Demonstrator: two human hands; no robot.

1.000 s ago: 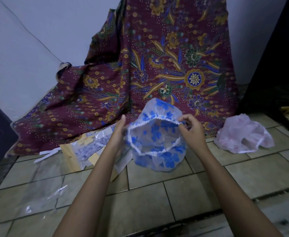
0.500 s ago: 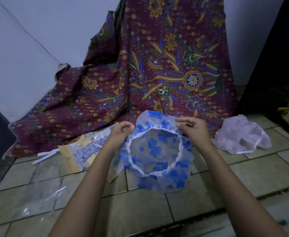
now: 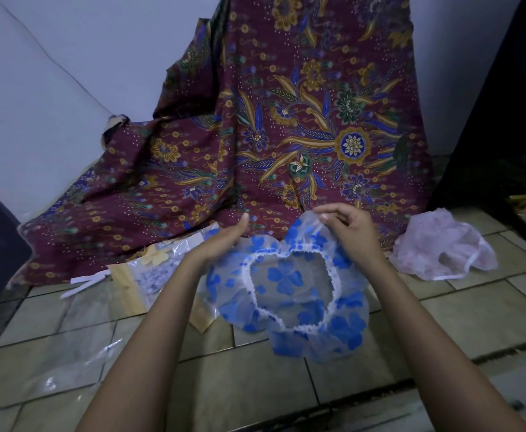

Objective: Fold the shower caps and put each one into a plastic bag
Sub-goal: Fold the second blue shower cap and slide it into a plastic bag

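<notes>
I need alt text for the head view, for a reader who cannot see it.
A person's right hand pinches the far edge of a blue-flowered shower cap lying open on a tiled floor, the open left hand at its left edge. A pink cap lies to the right, plastic bags to the left, a patterned cloth behind.

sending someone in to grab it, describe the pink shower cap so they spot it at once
Find the big maroon batik cloth draped against the wall. At its lower right corner, on the tiled floor, lies the pink shower cap, crumpled, with a white elastic rim. Unlike the blue-flowered cap that the right hand pinches, it is pale pink and nobody touches it.
</notes>
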